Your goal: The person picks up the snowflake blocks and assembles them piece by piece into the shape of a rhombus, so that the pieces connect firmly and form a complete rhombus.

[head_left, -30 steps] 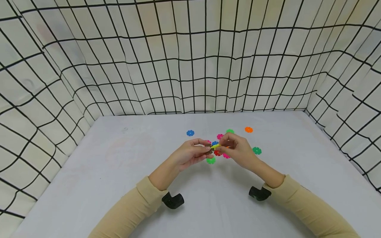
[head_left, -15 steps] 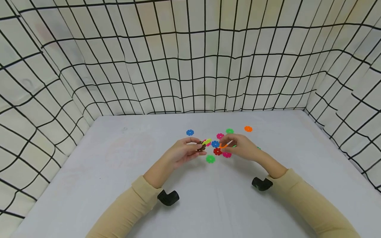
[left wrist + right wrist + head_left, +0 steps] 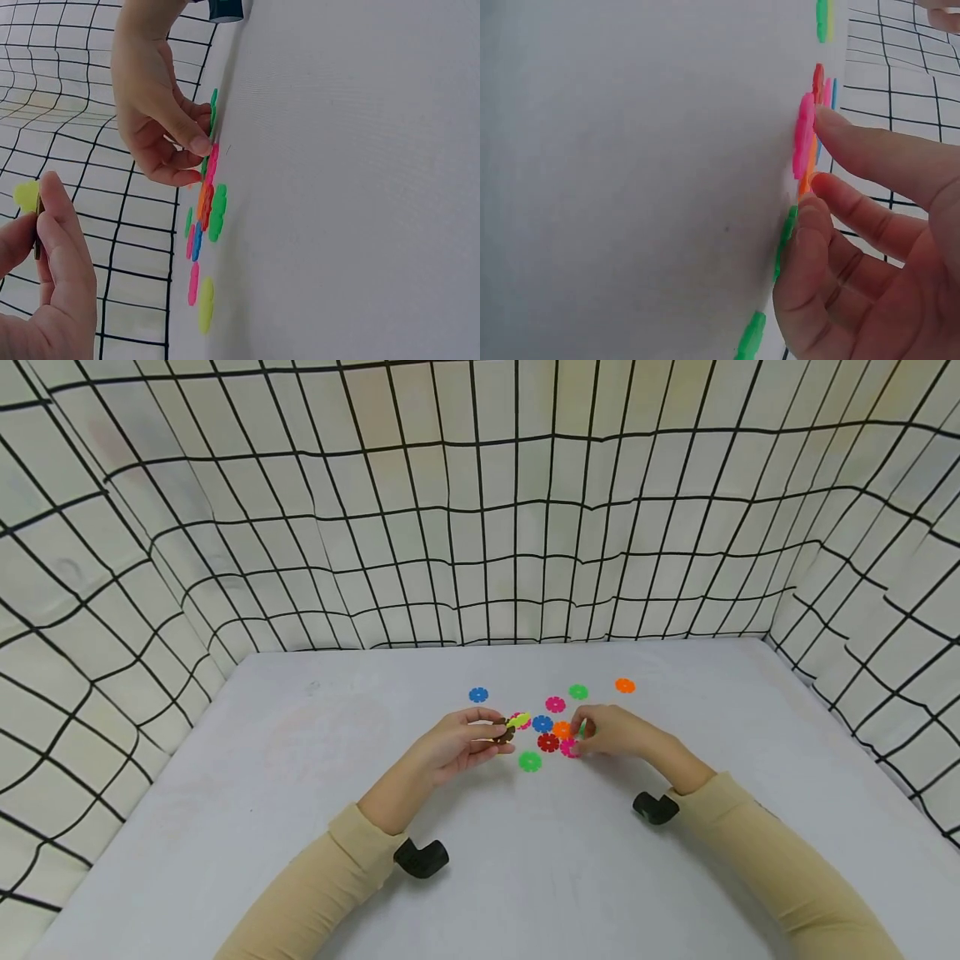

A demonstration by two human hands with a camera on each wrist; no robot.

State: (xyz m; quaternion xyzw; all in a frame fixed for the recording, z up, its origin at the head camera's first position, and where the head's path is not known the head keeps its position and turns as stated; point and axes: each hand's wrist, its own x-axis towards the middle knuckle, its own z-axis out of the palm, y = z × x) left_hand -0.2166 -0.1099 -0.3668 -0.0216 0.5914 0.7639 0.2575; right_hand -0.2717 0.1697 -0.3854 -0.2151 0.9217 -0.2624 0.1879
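My left hand (image 3: 467,745) pinches a brown flower-shaped disc (image 3: 504,732) held above the table. A yellow disc (image 3: 519,720) is slotted into it and sticks out past the fingertips; the left wrist view shows the yellow disc (image 3: 25,196) beyond them too. My right hand (image 3: 617,732) is low over the discs, thumb and index fingertips apart. In the right wrist view its thumb lies by a pink disc (image 3: 804,136), and the curled fingers are near a green disc (image 3: 785,238). Whether the thumb touches the pink disc I cannot tell. The right hand covers part of the green disc.
Loose discs lie around the hands: red (image 3: 548,742), orange (image 3: 562,729), blue (image 3: 542,723), light green (image 3: 530,762). Farther out are another blue disc (image 3: 478,694) and orange disc (image 3: 626,685). Black-gridded white cloth walls (image 3: 498,543) enclose the white table (image 3: 337,735).
The right hand has let go of the yellow disc and moved right and down to the loose discs. The left hand has drawn left, carrying the brown and yellow discs.
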